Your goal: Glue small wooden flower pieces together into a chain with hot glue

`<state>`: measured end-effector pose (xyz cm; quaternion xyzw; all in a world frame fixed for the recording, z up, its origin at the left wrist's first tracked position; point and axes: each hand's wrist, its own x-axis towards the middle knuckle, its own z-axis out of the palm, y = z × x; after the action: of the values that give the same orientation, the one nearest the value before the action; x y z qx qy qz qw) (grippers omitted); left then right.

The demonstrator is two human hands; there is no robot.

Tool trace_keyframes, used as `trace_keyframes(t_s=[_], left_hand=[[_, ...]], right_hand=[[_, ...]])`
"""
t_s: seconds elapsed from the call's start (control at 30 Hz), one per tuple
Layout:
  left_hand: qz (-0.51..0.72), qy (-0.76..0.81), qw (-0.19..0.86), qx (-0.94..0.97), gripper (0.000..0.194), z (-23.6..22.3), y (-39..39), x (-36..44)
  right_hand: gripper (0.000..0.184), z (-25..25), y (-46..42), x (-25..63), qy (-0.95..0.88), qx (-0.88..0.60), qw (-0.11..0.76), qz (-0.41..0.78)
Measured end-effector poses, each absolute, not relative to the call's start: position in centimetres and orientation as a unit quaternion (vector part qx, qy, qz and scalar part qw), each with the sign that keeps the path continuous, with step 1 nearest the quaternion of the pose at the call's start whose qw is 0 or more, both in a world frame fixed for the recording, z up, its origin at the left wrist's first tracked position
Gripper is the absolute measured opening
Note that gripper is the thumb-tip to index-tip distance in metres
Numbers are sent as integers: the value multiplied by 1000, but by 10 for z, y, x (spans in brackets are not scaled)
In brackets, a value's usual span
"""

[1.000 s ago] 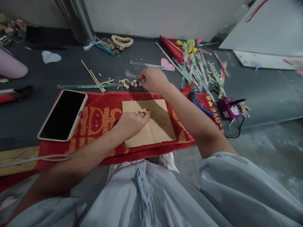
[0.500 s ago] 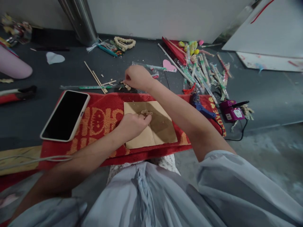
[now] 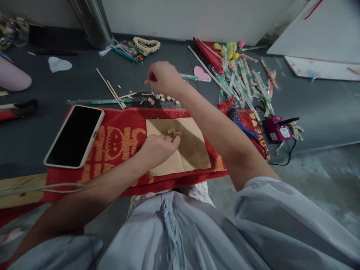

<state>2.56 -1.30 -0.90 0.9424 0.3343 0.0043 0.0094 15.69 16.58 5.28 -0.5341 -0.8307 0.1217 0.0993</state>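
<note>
My left hand (image 3: 156, 148) rests on a tan paper sheet (image 3: 194, 153) that lies on a red towel (image 3: 118, 140). Its fingers are curled together at a small cluster of wooden bits (image 3: 173, 132) glued on the paper. My right hand (image 3: 162, 77) is raised above the dark floor with its fingers pinched; what it pinches is too small to make out. Below it lies a row of small cut wooden pieces (image 3: 164, 98).
A phone (image 3: 74, 135) lies face up on the towel's left end. Loose chopsticks (image 3: 110, 89), wrapped chopstick packets (image 3: 247, 88), a pink paper heart (image 3: 201, 72) and a purple glue gun (image 3: 277, 130) lie around. A metal post (image 3: 91, 22) stands at the back left.
My right hand has moved left along the wooden pieces, then lifted off the floor with its fingers pinched. My left hand has stayed on the paper.
</note>
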Motion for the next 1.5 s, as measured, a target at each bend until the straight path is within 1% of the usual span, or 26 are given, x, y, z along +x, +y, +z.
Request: trace_keyframes(t_s=[0.03, 0.1, 0.17, 0.2, 0.27, 0.37, 0.4, 0.5, 0.57, 0.63, 0.77, 0.87, 1.03, 1.13, 1.2, 1.3, 1.43, 1.5], left_hand=[[5, 336, 10, 942, 45, -10, -13, 25], [8, 339, 10, 941, 47, -12, -13, 23], [13, 339, 8, 941, 49, -14, -12, 22], [15, 339, 6, 941, 49, -14, -12, 22], [19, 338, 1, 941, 47, -15, -12, 22], [24, 339, -8, 940, 45, -16, -11, 22], [25, 339, -11, 940, 45, -17, -10, 23], [25, 338, -18, 941, 45, -17, -10, 22], [23, 339, -20, 940, 46, -17, -10, 22], [23, 341, -20, 940, 45, -17, -10, 22], [22, 346, -18, 938, 44, -17, -9, 22], [17, 348, -19, 937, 45, -17, -9, 22], [8, 348, -21, 937, 47, -17, -9, 23], [6, 347, -18, 938, 45, -17, -8, 23], [6, 346, -14, 938, 45, -18, -8, 23], [9, 351, -9, 936, 44, -19, -8, 22], [12, 356, -6, 934, 41, -18, -7, 22], [10, 357, -7, 934, 41, -18, -7, 22]], right_hand=[[18, 57, 166, 164, -816, -543, 141, 140], [16, 64, 165, 182, -797, -559, 177, 145], [30, 64, 162, 203, -778, -570, 210, 160], [29, 61, 158, 215, -748, -577, 245, 218], [17, 51, 149, 236, -695, -577, 301, 307], [13, 29, 129, 263, -662, -520, 345, 415], [18, 22, 122, 270, -651, -496, 354, 452], [53, 5, 102, 283, -611, -438, 388, 534], [68, -1, 92, 289, -587, -409, 397, 574], [69, -4, 84, 293, -573, -392, 398, 599], [55, -6, 71, 299, -558, -379, 406, 616], [56, -7, 66, 301, -554, -382, 419, 609], [71, -14, 66, 311, -559, -423, 433, 567], [77, -21, 67, 324, -616, -482, 396, 481], [77, -27, 66, 333, -646, -518, 368, 424], [66, -35, 67, 348, -658, -545, 366, 369], [38, -36, 70, 372, -675, -570, 395, 252], [24, -32, 70, 383, -683, -584, 393, 192]])
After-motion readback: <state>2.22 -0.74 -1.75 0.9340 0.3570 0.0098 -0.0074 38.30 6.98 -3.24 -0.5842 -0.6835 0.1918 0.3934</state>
